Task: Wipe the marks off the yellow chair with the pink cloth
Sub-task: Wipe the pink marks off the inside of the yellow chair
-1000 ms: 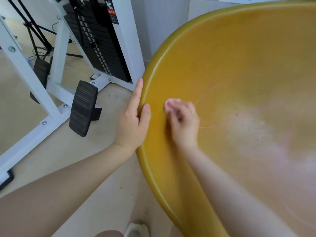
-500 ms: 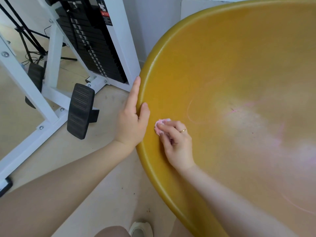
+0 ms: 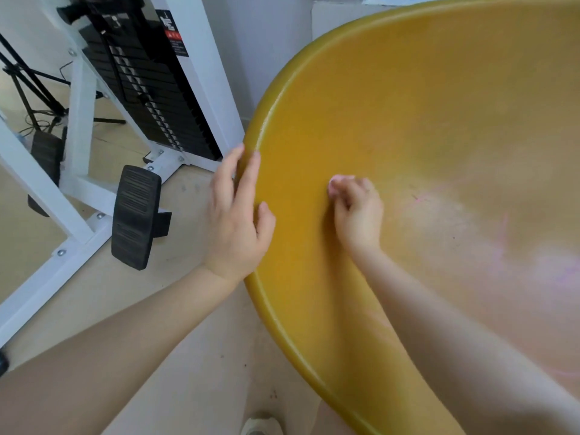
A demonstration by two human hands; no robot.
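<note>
Pink cloth (image 3: 340, 180) almost wholly hidden inside the curled fingers of the right hand (image 3: 357, 211), which is motion-blurred; only a pale pink edge shows at the fingertips. Yellow chair (image 3: 408, 120) cut off by the top, right and bottom edges; its pink marks (image 3: 502, 233) are faint smears, shapes unclear. White shoe (image 3: 262, 426) cut off at the bottom edge.

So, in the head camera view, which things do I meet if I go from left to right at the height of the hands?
Black foot pedal → left hand on the chair rim → pink cloth pinched by the right hand → pink marks on the yellow chair.
</note>
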